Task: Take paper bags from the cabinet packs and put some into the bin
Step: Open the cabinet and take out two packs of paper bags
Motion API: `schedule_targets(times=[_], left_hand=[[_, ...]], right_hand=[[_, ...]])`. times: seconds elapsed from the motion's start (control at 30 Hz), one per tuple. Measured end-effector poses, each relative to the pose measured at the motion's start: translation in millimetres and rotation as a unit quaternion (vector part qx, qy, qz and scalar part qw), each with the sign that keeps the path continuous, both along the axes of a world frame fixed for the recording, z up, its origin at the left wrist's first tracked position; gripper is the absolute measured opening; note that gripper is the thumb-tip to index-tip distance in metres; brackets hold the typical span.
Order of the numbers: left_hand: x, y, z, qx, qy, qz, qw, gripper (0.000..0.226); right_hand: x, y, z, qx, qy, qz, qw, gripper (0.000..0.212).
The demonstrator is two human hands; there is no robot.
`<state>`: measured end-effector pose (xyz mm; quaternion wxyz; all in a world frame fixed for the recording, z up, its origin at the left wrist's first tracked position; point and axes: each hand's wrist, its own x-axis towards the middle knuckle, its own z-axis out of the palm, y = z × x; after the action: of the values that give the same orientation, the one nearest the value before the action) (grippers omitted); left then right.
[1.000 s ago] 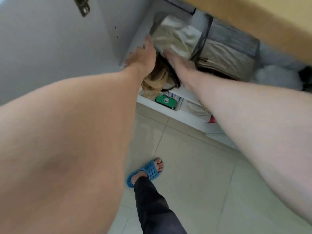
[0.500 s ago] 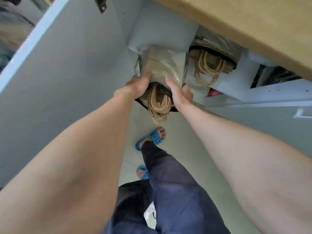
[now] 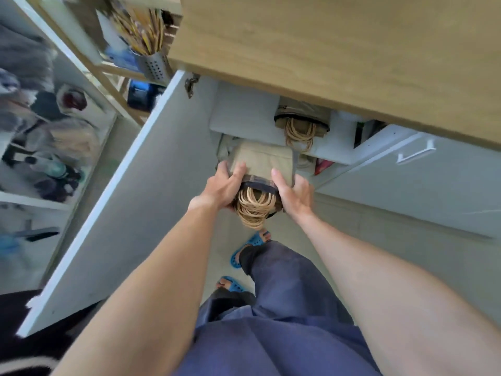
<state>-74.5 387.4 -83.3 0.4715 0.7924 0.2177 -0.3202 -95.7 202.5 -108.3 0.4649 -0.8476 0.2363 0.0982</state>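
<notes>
**Inspector:** Item under handling: a pack of paper bags (image 3: 261, 165) in clear wrap, twisted-paper handles (image 3: 254, 210) spilling from its open near end. It sits at the cabinet's lower opening, partly drawn out past the shelf edge.

**Assistant:** And the grip?

**Inspector:** The left hand (image 3: 223, 185) curls round the pack's left side, fingers on top; the right hand (image 3: 294, 194) grips the right side, thumb over the top. In my judgement, draw it out level and support the underside, lest the loose handles snag or bags slide out.

**Assistant:** Surroundings?

**Inspector:** A second pack (image 3: 302, 123) lies on the shelf (image 3: 244, 118) above. The open cabinet door (image 3: 130, 213) stands to the left (close by the left forearm), and the wooden countertop (image 3: 339, 50) overhangs. No bin in view.
</notes>
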Motion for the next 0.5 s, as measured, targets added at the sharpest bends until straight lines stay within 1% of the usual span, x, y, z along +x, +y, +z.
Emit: schedule_targets(times=[0.07, 0.13, 0.23, 0.33, 0.4, 0.43, 0.5], left_hand=[[-6, 3, 24, 0.000, -0.025, -0.004, 1.000, 0.089], [-10, 5, 48, 0.012, -0.059, -0.009, 0.998, 0.083], [-12, 9, 81, 0.018, -0.148, 0.016, 0.989, 0.078], [-11, 11, 108, 0.019, -0.257, 0.058, 0.965, 0.073], [-3, 12, 123, 0.010, -0.313, 0.073, 0.947, 0.063], [5, 13, 130, 0.006, -0.329, 0.077, 0.941, 0.059], [28, 14, 143, 0.003, -0.340, 0.074, 0.938, 0.062]], right_hand=[[-9, 4, 23, -0.012, -0.079, 0.001, 0.997, 0.053], [-15, 8, 48, -0.043, -0.165, 0.009, 0.985, 0.052], [-11, 16, 89, -0.063, -0.279, 0.009, 0.958, 0.049], [5, 23, 124, -0.054, -0.348, 0.022, 0.936, 0.046], [20, 25, 145, -0.053, -0.385, 0.026, 0.921, 0.046], [29, 26, 154, -0.047, -0.397, 0.031, 0.916, 0.045], [48, 26, 171, -0.031, -0.414, 0.043, 0.909, 0.041]])
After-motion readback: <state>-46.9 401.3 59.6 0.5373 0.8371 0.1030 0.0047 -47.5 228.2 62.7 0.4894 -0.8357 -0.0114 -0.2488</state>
